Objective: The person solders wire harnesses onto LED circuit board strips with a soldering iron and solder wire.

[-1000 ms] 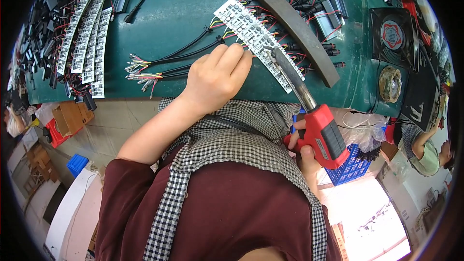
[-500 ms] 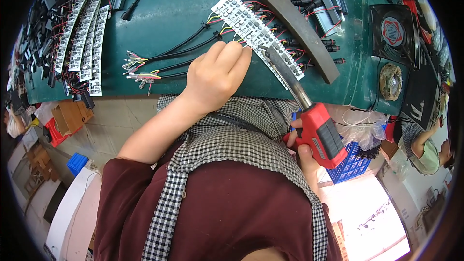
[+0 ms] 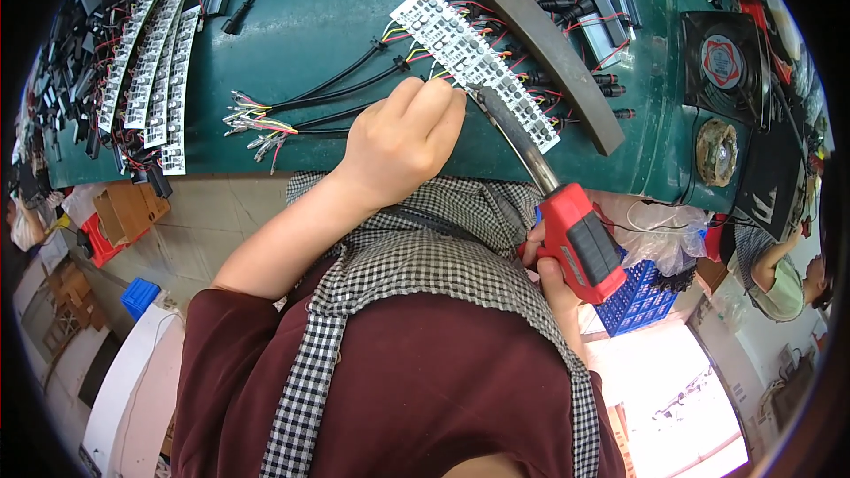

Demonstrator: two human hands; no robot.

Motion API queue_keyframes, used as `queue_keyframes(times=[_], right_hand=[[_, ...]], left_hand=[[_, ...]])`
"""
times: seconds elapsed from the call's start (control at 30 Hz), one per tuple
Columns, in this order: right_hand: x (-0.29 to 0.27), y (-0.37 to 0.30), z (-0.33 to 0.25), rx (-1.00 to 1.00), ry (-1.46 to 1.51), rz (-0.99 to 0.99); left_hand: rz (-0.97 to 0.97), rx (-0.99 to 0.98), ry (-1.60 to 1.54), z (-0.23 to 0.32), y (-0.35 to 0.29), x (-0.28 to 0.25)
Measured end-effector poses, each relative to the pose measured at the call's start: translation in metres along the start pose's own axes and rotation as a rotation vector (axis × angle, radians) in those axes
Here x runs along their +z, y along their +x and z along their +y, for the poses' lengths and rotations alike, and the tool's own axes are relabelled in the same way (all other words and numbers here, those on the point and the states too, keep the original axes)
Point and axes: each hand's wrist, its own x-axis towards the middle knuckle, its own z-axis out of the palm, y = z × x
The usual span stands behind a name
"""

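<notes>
A long white circuit board (image 3: 469, 53) with rows of small parts lies slantwise on the green table. At its near left edge my left hand (image 3: 403, 133) is closed, knuckles up, with a black cable (image 3: 323, 131) running into it; the fingertips and their exact grip are hidden. My right hand (image 3: 556, 283) is wrapped round the handle of a red and black soldering gun (image 3: 580, 243). The gun's metal barrel slopes up to the board's near edge, its tip just right of my left fingers. Other black cables (image 3: 336, 80) with coloured wires meet the board's left side.
Beyond the board lies a dark curved bar (image 3: 540, 49), with grey metal housings (image 3: 602, 26) and red-wired plugs around it. More circuit boards (image 3: 180, 93) and a heap of black parts (image 3: 75, 62) are at left. A fan (image 3: 719, 60) and a round roll (image 3: 715, 150) stand right.
The soldering gun has shifted left and slightly up, bringing its tip closer to my left fingers. My left hand has edged right, and the loose cable ends beside it have moved a little.
</notes>
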Motion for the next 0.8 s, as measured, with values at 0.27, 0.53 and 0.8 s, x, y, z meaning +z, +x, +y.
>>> queue_keyframes(times=[0.27, 0.53, 0.8], right_hand=[[-0.003, -0.008, 0.019, -0.022, -0.009, 0.047], [0.004, -0.001, -0.009, 0.043, 0.21, 0.067], [0.004, 0.002, -0.005, 0.017, -0.024, 0.051]], left_hand=[[-0.013, -0.011, 0.003, 0.001, 0.0, 0.0], [-0.031, -0.017, -0.015, 0.002, 0.002, -0.002], [-0.013, -0.016, -0.017, 0.0, -0.001, 0.0]])
